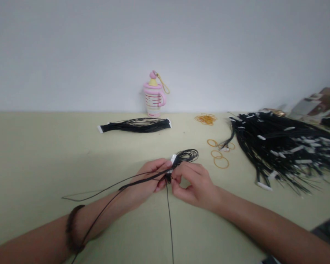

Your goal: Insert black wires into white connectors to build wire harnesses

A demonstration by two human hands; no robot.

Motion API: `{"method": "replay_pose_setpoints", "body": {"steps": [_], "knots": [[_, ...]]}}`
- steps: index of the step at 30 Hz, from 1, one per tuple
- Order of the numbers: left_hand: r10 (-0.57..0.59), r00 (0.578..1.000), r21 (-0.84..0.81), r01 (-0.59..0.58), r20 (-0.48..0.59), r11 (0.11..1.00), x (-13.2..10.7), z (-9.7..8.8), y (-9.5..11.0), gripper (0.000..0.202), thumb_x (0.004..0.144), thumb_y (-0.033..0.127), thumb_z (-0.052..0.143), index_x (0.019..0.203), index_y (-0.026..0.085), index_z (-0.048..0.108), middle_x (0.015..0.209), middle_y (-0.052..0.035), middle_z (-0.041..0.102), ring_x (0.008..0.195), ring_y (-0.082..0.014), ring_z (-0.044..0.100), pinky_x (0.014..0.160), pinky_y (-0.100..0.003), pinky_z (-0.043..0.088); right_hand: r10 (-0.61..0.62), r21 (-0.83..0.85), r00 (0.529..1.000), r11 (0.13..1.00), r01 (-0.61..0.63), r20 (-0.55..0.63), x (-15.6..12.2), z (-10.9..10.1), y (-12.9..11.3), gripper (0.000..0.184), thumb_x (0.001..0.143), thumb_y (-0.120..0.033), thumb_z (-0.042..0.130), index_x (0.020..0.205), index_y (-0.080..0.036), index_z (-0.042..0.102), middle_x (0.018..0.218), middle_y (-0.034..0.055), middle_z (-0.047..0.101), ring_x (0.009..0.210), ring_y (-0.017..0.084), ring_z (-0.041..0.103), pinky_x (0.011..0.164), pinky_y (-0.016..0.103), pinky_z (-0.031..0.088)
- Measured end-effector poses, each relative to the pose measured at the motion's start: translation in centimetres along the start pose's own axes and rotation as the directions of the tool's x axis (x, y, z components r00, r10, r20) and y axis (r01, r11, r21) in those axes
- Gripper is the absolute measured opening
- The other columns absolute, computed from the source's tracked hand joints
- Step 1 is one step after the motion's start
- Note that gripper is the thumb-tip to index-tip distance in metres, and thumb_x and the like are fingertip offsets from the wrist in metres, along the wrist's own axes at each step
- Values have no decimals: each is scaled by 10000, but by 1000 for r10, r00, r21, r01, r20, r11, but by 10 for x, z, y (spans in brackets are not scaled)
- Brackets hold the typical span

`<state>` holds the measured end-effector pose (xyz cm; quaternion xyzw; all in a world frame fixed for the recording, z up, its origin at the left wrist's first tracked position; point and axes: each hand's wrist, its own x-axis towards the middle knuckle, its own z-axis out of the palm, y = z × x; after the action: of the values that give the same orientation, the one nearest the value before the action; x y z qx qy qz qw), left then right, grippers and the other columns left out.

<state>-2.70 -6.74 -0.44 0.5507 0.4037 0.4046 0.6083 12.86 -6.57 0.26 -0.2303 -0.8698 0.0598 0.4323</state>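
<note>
Low over the middle of the table, my left hand is closed on a black wire bundle with a white connector. The wires curl into loops above my right hand, and loose strands trail over my left forearm and down toward me. My right hand pinches at the near side of the bundle, thumb and forefinger together beside the connector. What lies between those fingertips looks like thin black wire, partly hidden.
Behind my hands lies another black wire harness with white ends. A pink-and-white cup-shaped ornament stands by the wall. Rubber bands sit to its right, with several loose ones nearer. A large heap of harnesses covers the right side.
</note>
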Motion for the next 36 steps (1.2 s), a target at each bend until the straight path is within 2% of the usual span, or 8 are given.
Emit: {"method": "replay_pose_setpoints", "body": {"steps": [7,13,18,21,25,30,33,36], "knots": [[-39,999,-70,37,-23,997,-1,1,1,268,749,410,537,686,155,483,492,72,355,401,-31,294,368,-158,182,-40,234,998,972,27,54,3,0,-4,114,713,-82,476,755,-154,553,764,44,553,706,99,521,646,208,443],[-21,1000,-103,22,3,994,1,-2,-7,274,762,417,516,700,151,498,569,37,438,467,-60,396,410,-176,259,-61,375,937,924,-79,345,3,-7,-22,69,753,-114,484,791,-139,537,696,4,525,630,78,472,614,196,423],[-36,997,-136,27,-62,990,1,-1,-2,265,725,401,570,707,141,518,528,51,405,410,-34,321,374,-165,217,207,553,940,765,-329,273,15,-32,-7,117,830,-190,490,829,-157,602,711,11,553,622,72,477,585,195,416],[-95,992,-141,83,-82,987,0,-1,0,229,716,368,590,748,149,529,517,61,375,395,-22,276,356,-154,167,602,832,798,437,-342,12,25,-55,35,94,808,-226,544,746,-161,572,638,-36,486,465,20,351,402,120,288],[-104,988,-185,81,-117,979,1,-6,-2,201,694,332,624,775,165,545,531,60,378,414,-22,309,363,-142,180,808,965,589,149,-216,7,28,-85,89,119,767,-246,597,724,-151,539,500,-100,300,365,3,227,344,101,235],[-136,984,-198,111,-115,974,2,-9,-4,200,701,337,619,771,164,548,506,59,364,401,-23,292,356,-144,164,828,866,528,393,-310,-187,23,-85,98,171,774,-297,581,808,-132,612,518,-79,389,371,-2,267,342,114,231],[-114,987,-185,92,-112,978,1,-10,-4,185,720,336,601,764,165,544,522,53,383,403,-22,288,356,-143,167,710,627,669,628,-462,-219,21,-66,75,270,784,-336,563,947,-134,633,470,-65,414,396,29,331,366,144,256],[-76,991,-160,57,-111,985,0,-10,-5,195,748,353,564,748,159,552,534,50,391,401,-21,272,357,-150,166,567,414,824,751,-514,-8,18,-50,43,440,829,-313,502,1246,-180,445,481,-59,512,400,53,371,399,170,302]]}}
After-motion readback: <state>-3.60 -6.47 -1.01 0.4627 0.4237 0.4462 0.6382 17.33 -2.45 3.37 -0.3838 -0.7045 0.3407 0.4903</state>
